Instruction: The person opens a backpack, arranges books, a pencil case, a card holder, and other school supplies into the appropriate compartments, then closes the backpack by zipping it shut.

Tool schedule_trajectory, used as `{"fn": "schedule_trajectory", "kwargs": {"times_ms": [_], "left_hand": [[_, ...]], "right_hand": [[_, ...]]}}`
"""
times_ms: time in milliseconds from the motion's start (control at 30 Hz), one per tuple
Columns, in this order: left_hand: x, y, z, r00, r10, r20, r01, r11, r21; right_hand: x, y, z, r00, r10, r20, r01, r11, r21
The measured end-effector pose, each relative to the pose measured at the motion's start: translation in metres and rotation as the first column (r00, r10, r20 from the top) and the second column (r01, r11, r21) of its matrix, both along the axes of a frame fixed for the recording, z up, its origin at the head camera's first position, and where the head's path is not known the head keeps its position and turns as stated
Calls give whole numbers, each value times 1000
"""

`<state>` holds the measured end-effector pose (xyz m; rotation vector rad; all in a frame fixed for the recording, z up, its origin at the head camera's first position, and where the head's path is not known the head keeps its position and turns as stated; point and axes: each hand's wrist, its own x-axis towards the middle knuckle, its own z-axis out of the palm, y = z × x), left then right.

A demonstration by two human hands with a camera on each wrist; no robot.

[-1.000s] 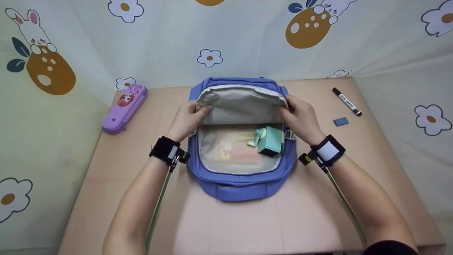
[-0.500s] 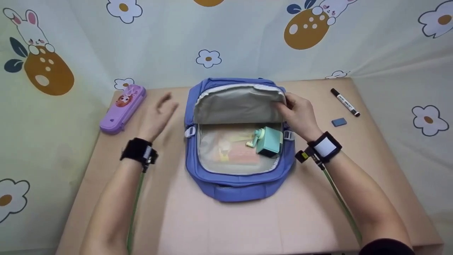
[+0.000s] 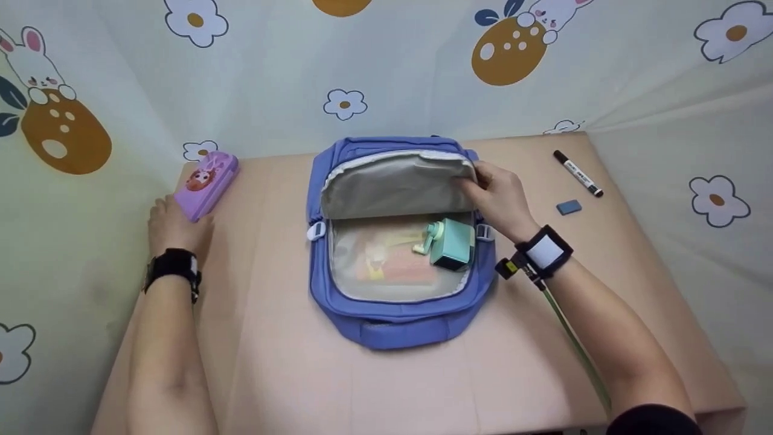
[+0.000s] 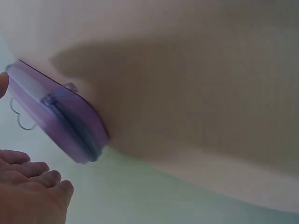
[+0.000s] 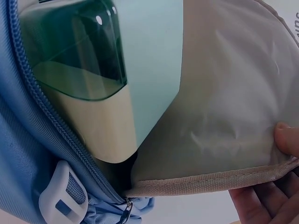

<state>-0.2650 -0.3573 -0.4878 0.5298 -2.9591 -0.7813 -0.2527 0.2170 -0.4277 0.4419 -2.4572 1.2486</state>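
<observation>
A blue backpack (image 3: 404, 332) lies on the table, its grey-lined flap (image 3: 392, 192) raised. My right hand (image 3: 507, 202) pinches the flap's right edge, thumb on the lining and fingers behind, as the right wrist view shows. Inside the bag sits a mint-green crank pencil sharpener (image 3: 453, 244) with a dark see-through drawer (image 5: 84, 56), beside a blurry red-and-yellow flat item (image 3: 398, 263). At the table's far left, my left hand (image 3: 175, 232) is at the near end of a purple pencil case (image 3: 208, 181). In the left wrist view its fingers (image 4: 35, 177) are extended, apart from the case.
On the right of the table lie a black-and-white marker (image 3: 578, 174) and a small blue eraser (image 3: 569, 207). A patterned cloth (image 3: 272, 78) hangs behind the table and along both sides. White strap buckles (image 3: 316, 231) stick out at the bag's sides.
My left hand has let go of the flap's left edge and moved left to the pencil case. The right hand still holds the flap up. The head view has shifted slightly.
</observation>
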Motion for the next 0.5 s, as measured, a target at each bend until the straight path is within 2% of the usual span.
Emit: {"fn": "schedule_trajectory", "kwargs": {"times_ms": [233,500], "left_hand": [[3,-13,-8,995,30,98,-32,999,19],[3,-8,-6,998,27,48,-28,1000,2]], "right_hand": [[0,-2,-2,1000,10,-1,-10,1000,-13],[1,0,-2,1000,5,1,-5,1000,-2]]}}
